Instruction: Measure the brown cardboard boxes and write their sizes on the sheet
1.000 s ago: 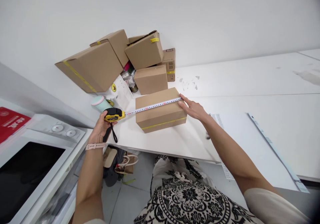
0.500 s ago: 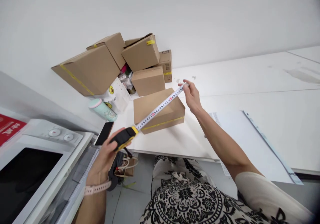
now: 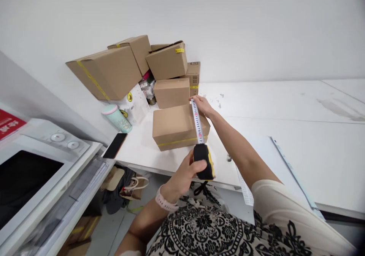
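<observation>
My left hand (image 3: 185, 174) is closed around the black and yellow case of a tape measure (image 3: 203, 161), held in front of the table's near edge. From the case a white blade (image 3: 196, 121) runs away from me over the right part of a closed cardboard box (image 3: 173, 124). At the box's far right corner, my right hand (image 3: 203, 104) pinches the end of the blade. A yellow tape strip crosses the box's near side. Whether the blade rests on the box top along its length, I cannot tell.
Several cardboard boxes (image 3: 114, 71) are stacked at the back left by the wall. A mint tumbler (image 3: 118, 118) and a dark phone (image 3: 115, 145) lie left on the white table (image 3: 270, 104). Papers (image 3: 265, 161) are at right, a microwave (image 3: 31, 172) at lower left.
My left hand has swung the tape case to the right and toward me. My right hand has moved left, so the blade turns from diagonal to across the box's depth, with less blade out.
</observation>
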`<state>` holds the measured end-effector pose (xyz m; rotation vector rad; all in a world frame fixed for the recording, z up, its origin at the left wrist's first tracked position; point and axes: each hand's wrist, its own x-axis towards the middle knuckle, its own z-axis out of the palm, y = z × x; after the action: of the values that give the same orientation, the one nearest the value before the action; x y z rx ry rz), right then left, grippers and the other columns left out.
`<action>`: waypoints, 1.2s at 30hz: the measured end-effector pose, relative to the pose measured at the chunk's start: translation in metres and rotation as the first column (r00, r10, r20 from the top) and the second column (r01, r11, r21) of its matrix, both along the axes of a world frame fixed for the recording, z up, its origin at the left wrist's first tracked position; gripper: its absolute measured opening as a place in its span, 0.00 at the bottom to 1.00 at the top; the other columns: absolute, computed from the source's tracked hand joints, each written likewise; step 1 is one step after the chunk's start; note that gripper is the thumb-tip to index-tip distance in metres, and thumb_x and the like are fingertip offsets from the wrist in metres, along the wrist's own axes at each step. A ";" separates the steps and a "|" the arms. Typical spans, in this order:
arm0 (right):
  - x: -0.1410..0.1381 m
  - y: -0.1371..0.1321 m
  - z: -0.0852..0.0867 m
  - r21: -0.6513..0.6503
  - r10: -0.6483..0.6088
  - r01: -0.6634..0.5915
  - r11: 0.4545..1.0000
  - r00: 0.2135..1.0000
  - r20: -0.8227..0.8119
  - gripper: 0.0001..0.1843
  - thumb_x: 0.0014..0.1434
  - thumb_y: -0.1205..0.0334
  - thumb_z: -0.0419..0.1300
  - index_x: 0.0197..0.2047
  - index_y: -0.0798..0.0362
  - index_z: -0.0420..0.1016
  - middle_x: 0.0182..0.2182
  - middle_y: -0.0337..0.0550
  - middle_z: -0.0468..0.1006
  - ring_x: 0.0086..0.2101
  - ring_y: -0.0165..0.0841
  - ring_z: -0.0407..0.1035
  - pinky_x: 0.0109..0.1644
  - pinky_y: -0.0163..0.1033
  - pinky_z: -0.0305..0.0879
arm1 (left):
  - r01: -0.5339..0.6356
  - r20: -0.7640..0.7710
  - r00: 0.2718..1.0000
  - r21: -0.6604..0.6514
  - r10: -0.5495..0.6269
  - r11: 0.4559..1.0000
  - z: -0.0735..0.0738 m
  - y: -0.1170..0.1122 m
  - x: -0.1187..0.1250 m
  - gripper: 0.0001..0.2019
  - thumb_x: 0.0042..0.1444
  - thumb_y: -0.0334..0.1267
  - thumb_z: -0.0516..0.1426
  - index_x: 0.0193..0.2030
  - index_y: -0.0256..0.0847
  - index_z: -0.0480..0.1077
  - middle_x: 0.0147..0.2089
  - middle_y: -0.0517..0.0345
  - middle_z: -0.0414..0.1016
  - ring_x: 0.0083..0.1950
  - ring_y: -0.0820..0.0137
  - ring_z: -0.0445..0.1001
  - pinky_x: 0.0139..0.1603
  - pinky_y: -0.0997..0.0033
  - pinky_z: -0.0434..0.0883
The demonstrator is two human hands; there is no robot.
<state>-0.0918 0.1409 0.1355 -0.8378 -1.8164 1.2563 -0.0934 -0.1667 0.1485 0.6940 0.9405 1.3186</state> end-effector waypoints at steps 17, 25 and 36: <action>-0.017 0.037 -0.023 0.097 -0.101 0.078 0.992 0.958 0.268 0.08 0.55 0.58 0.59 0.29 0.52 0.76 0.30 0.43 0.80 0.38 0.38 0.71 0.45 0.41 0.65 | -0.094 -0.007 0.996 -0.057 0.093 0.994 -0.014 0.041 0.019 0.32 0.45 0.56 0.71 0.51 0.40 0.70 0.43 0.52 0.71 0.42 0.63 0.72 0.45 0.55 0.77; -0.016 0.038 -0.026 0.088 -0.088 0.066 0.994 0.959 0.269 0.08 0.55 0.58 0.58 0.32 0.52 0.77 0.31 0.42 0.80 0.38 0.38 0.70 0.44 0.40 0.66 | -0.122 0.039 0.991 -0.053 0.124 0.991 -0.020 0.037 0.028 0.31 0.46 0.56 0.71 0.51 0.41 0.71 0.44 0.49 0.71 0.45 0.61 0.73 0.46 0.56 0.76; -0.015 0.036 -0.025 0.063 -0.078 0.065 0.996 0.972 0.222 0.11 0.58 0.55 0.59 0.33 0.53 0.76 0.33 0.45 0.81 0.40 0.40 0.72 0.47 0.42 0.67 | -0.109 0.056 0.992 -0.024 0.110 0.994 -0.025 0.041 0.027 0.29 0.47 0.55 0.70 0.50 0.39 0.71 0.44 0.49 0.73 0.44 0.60 0.74 0.47 0.53 0.77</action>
<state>-0.1072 0.1768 0.1104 -1.0398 -1.9693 1.0970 -0.0667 -0.1261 0.1239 0.5920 0.9563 1.4162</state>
